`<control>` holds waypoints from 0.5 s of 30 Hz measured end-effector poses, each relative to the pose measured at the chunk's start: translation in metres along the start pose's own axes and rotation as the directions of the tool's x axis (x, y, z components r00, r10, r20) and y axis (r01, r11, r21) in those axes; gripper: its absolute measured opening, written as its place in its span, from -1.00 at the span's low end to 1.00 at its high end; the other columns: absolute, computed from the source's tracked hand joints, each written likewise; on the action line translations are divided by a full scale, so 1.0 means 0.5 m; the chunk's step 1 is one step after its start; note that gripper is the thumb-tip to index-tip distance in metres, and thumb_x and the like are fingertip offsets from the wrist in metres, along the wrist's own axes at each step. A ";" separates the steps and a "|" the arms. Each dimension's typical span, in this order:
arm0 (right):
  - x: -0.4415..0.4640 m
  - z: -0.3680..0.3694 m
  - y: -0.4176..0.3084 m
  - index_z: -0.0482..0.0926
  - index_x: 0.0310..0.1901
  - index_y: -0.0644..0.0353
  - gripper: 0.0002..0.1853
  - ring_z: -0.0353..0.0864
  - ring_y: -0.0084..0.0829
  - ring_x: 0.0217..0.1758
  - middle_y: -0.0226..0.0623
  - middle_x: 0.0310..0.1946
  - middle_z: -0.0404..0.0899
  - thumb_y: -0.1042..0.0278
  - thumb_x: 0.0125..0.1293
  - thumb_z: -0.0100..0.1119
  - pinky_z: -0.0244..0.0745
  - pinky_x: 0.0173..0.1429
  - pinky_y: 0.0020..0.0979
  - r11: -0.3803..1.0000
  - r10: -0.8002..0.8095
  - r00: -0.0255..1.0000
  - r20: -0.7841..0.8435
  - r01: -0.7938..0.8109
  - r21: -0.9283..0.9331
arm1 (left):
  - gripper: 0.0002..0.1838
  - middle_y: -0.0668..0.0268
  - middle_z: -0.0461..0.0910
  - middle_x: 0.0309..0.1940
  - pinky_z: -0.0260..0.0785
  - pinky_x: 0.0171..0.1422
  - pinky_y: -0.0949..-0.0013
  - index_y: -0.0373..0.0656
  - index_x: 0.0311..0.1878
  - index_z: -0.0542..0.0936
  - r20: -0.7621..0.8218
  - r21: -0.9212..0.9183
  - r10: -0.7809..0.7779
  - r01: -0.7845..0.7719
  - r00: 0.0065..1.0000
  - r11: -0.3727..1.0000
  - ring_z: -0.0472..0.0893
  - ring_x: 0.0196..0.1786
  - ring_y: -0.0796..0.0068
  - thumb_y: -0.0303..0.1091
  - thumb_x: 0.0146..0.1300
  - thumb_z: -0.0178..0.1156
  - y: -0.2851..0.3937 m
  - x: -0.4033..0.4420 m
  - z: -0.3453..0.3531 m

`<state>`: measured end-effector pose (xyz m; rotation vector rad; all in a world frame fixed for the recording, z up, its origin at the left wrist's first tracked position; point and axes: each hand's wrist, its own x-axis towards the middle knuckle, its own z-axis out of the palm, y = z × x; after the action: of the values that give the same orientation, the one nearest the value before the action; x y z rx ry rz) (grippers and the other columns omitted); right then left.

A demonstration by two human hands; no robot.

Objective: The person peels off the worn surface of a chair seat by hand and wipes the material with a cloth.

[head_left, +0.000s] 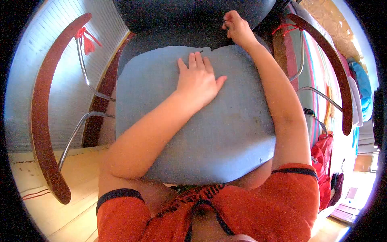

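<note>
In the head view, my left hand lies flat on the grey-blue chair seat, its fingers spread. The fingertips reach the ragged edge where the grey-blue surface meets a black layer at the back of the seat. A small dark scrap lies by those fingertips. Above the back right of the seat, my right hand is closed with curled fingers. Something small and dark may be between its thumb and fingers, but I cannot make it out. The dark backrest rises behind it.
Brown curved armrests on metal tubes flank the seat, one on the left and one on the right. Red strings are tied to them. A striped cloth and a red bag are at the right.
</note>
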<state>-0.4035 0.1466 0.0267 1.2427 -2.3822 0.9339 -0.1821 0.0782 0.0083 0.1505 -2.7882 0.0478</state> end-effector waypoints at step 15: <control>-0.057 0.031 -0.089 0.50 -0.29 0.24 -0.88 0.52 -0.10 -0.26 -0.16 -0.38 0.50 0.43 0.15 0.14 0.46 -0.16 -0.24 0.856 -0.509 0.795 0.329 0.506 0.105 | -0.34 -0.14 0.53 -0.02 0.38 0.12 -0.01 -0.51 -0.06 0.50 -0.032 -0.050 0.039 -0.040 0.999 0.998 0.54 0.07 0.01 0.09 0.28 0.00 -0.008 -0.002 -0.012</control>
<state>-0.3503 0.1355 0.0184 2.0612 -2.0734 0.5891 -0.1786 0.0748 0.0135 0.0813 -2.7588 -0.0102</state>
